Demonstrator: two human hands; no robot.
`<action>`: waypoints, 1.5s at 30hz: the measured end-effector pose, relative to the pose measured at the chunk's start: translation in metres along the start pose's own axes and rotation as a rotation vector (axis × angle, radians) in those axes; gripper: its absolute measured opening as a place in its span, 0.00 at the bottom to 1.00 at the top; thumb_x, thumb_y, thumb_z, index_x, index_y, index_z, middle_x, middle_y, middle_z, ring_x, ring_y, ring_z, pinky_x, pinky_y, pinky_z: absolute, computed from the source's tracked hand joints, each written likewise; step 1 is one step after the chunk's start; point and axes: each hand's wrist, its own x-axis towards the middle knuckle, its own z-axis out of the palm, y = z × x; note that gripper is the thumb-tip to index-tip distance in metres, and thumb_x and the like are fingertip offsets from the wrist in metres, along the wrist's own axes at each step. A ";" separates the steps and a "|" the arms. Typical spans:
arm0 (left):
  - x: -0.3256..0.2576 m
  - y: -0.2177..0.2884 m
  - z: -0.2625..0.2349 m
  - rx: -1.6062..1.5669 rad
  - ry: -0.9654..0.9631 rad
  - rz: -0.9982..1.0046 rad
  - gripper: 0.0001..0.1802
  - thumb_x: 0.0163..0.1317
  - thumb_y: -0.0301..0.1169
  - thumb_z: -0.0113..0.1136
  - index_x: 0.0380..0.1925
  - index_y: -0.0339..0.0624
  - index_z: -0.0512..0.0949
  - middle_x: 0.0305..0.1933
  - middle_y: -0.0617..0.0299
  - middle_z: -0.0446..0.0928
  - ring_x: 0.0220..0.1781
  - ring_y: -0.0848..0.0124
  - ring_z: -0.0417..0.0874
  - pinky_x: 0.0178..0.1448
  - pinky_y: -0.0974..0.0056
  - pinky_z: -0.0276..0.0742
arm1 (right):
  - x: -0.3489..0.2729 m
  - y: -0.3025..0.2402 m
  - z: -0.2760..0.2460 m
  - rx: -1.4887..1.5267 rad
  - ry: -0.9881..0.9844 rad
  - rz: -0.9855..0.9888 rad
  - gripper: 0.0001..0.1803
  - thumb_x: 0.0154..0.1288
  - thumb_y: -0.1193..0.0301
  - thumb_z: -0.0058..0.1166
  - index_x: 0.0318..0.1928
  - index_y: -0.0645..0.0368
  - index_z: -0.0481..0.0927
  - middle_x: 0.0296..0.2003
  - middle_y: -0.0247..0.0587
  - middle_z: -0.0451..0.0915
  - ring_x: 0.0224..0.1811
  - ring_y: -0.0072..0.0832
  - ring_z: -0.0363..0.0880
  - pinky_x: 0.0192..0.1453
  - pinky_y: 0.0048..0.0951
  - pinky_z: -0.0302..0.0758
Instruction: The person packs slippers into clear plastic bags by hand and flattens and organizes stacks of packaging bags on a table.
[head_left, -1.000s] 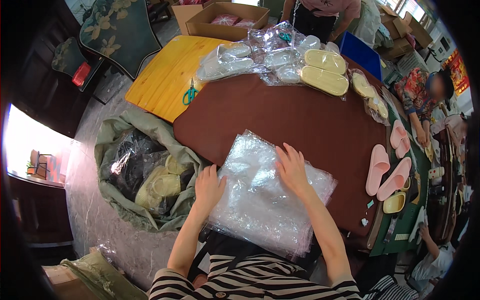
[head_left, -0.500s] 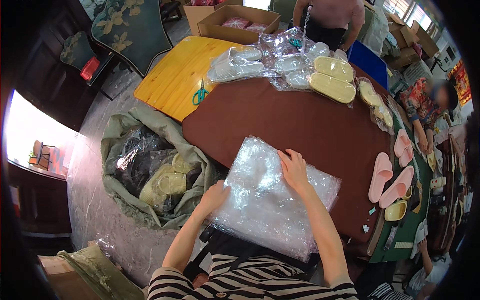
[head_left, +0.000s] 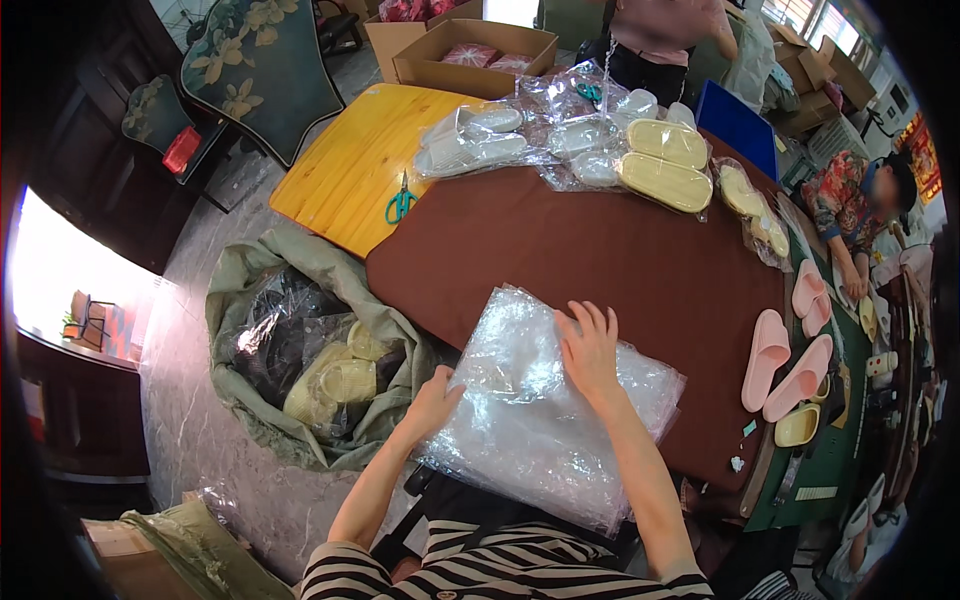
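A stack of clear plastic bags (head_left: 510, 420) lies at the near edge of the brown table, partly over my lap. My left hand (head_left: 432, 402) holds the stack's left edge, with the thumb on top and some fingers hidden. On the upper part of the stack rests my right hand (head_left: 590, 352), its fingers spread and nothing gripped. To the left, an open green sack (head_left: 228, 385) holds bagged slippers (head_left: 335, 390), yellow and dark. Pink slippers (head_left: 765, 358) stand in pairs to the right.
Bagged white slippers (head_left: 475, 150) and yellow slippers (head_left: 665, 178) line the far side of the brown table (head_left: 560, 240). Teal scissors (head_left: 402, 203) lie on the yellow wooden table (head_left: 340, 165). One person stands at the far side; another works at the right.
My right hand's fingers have spread and shifted slightly on the bags. The thumb of my left hand has moved a little apart from the fingers. The person at the far side has shifted.
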 end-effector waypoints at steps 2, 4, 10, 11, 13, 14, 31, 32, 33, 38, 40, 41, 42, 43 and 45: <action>0.002 0.001 0.002 0.009 -0.007 0.004 0.23 0.70 0.38 0.57 0.55 0.30 0.67 0.46 0.32 0.80 0.50 0.38 0.81 0.55 0.47 0.75 | 0.000 0.002 0.005 0.147 -0.024 -0.052 0.22 0.61 0.71 0.60 0.58 0.51 0.79 0.58 0.43 0.73 0.61 0.41 0.70 0.68 0.51 0.64; 0.002 0.004 0.002 0.029 -0.003 0.021 0.23 0.70 0.38 0.57 0.55 0.30 0.67 0.46 0.32 0.80 0.51 0.38 0.81 0.54 0.46 0.75 | -0.002 0.004 0.016 0.295 -0.079 -0.117 0.24 0.61 0.67 0.63 0.59 0.50 0.78 0.59 0.41 0.74 0.64 0.41 0.68 0.70 0.53 0.61; -0.006 0.016 0.003 0.271 0.098 0.096 0.27 0.69 0.42 0.59 0.57 0.32 0.67 0.47 0.37 0.79 0.46 0.42 0.82 0.51 0.47 0.77 | -0.019 0.008 0.042 0.360 -0.114 -0.077 0.25 0.64 0.59 0.61 0.62 0.47 0.77 0.61 0.40 0.72 0.66 0.40 0.66 0.73 0.51 0.58; -0.007 0.023 0.002 0.444 0.144 0.140 0.28 0.69 0.44 0.60 0.58 0.33 0.67 0.48 0.38 0.78 0.45 0.42 0.82 0.51 0.46 0.77 | -0.019 0.009 0.044 0.369 -0.105 -0.060 0.26 0.64 0.58 0.60 0.62 0.47 0.77 0.62 0.40 0.72 0.66 0.40 0.65 0.73 0.51 0.57; 0.011 0.039 -0.015 0.530 0.210 0.231 0.27 0.66 0.43 0.62 0.55 0.33 0.70 0.44 0.45 0.78 0.45 0.46 0.82 0.48 0.47 0.79 | -0.017 0.008 0.043 0.358 -0.112 -0.061 0.27 0.63 0.59 0.61 0.62 0.47 0.77 0.62 0.40 0.71 0.66 0.40 0.65 0.74 0.50 0.57; 0.028 0.053 -0.028 0.496 0.266 0.307 0.25 0.66 0.42 0.61 0.54 0.34 0.71 0.46 0.46 0.77 0.48 0.47 0.81 0.51 0.48 0.78 | -0.016 0.009 0.041 0.358 -0.110 -0.050 0.27 0.62 0.59 0.62 0.62 0.47 0.77 0.62 0.40 0.71 0.66 0.41 0.65 0.74 0.50 0.57; 0.377 0.111 -0.070 0.928 0.519 0.481 0.24 0.64 0.45 0.60 0.57 0.45 0.78 0.80 0.59 0.53 0.83 0.52 0.44 0.81 0.38 0.40 | -0.011 0.013 0.047 0.372 -0.188 0.004 0.28 0.62 0.56 0.62 0.63 0.43 0.77 0.64 0.36 0.70 0.66 0.39 0.66 0.74 0.50 0.57; 0.384 0.103 -0.073 0.919 0.563 0.464 0.25 0.64 0.44 0.61 0.57 0.42 0.78 0.79 0.59 0.56 0.83 0.54 0.45 0.81 0.38 0.41 | -0.011 0.011 0.048 0.390 -0.188 0.002 0.28 0.62 0.56 0.62 0.63 0.43 0.77 0.64 0.36 0.70 0.66 0.39 0.66 0.74 0.50 0.56; 0.390 0.094 -0.073 0.909 0.600 0.444 0.26 0.64 0.43 0.62 0.57 0.39 0.78 0.78 0.59 0.59 0.83 0.57 0.46 0.81 0.37 0.42 | -0.011 0.010 0.049 0.411 -0.193 0.002 0.28 0.62 0.55 0.62 0.63 0.43 0.77 0.64 0.36 0.70 0.66 0.39 0.66 0.74 0.50 0.56; 0.362 0.119 -0.081 0.493 0.739 0.628 0.17 0.62 0.32 0.61 0.51 0.39 0.78 0.56 0.57 0.77 0.66 0.58 0.73 0.80 0.39 0.48 | -0.009 0.014 0.044 0.432 -0.202 0.028 0.28 0.63 0.56 0.63 0.63 0.43 0.76 0.63 0.36 0.70 0.66 0.39 0.65 0.74 0.50 0.56; 0.329 0.139 -0.093 0.457 0.740 0.722 0.15 0.60 0.29 0.63 0.47 0.39 0.78 0.53 0.57 0.76 0.64 0.58 0.73 0.80 0.40 0.49 | -0.010 0.016 0.043 0.426 -0.199 0.028 0.27 0.63 0.57 0.63 0.62 0.43 0.76 0.63 0.37 0.70 0.67 0.41 0.65 0.74 0.51 0.58; 0.313 0.147 -0.098 0.414 0.744 0.818 0.13 0.58 0.26 0.64 0.44 0.40 0.77 0.51 0.57 0.76 0.61 0.57 0.74 0.80 0.41 0.50 | -0.010 0.018 0.043 0.432 -0.202 0.033 0.27 0.63 0.57 0.63 0.62 0.43 0.76 0.63 0.37 0.70 0.67 0.41 0.65 0.74 0.51 0.58; 0.298 0.155 -0.099 0.457 0.776 0.881 0.14 0.56 0.22 0.64 0.43 0.40 0.75 0.49 0.55 0.74 0.57 0.55 0.74 0.77 0.42 0.56 | -0.010 0.019 0.043 0.442 -0.206 0.028 0.27 0.63 0.57 0.62 0.62 0.44 0.76 0.63 0.38 0.70 0.67 0.42 0.65 0.74 0.51 0.58; 0.280 0.154 -0.103 0.468 0.778 0.870 0.14 0.56 0.22 0.64 0.43 0.40 0.75 0.49 0.55 0.74 0.57 0.55 0.74 0.77 0.42 0.56 | -0.009 0.017 0.042 0.459 -0.208 0.013 0.27 0.64 0.58 0.62 0.62 0.45 0.76 0.63 0.39 0.69 0.67 0.43 0.64 0.73 0.51 0.58; 0.256 0.153 -0.105 0.583 0.737 1.001 0.18 0.54 0.22 0.65 0.45 0.39 0.74 0.50 0.53 0.72 0.55 0.52 0.74 0.72 0.44 0.63 | -0.008 0.019 0.040 0.490 -0.234 0.010 0.27 0.65 0.60 0.61 0.63 0.46 0.75 0.64 0.41 0.68 0.68 0.44 0.63 0.75 0.53 0.56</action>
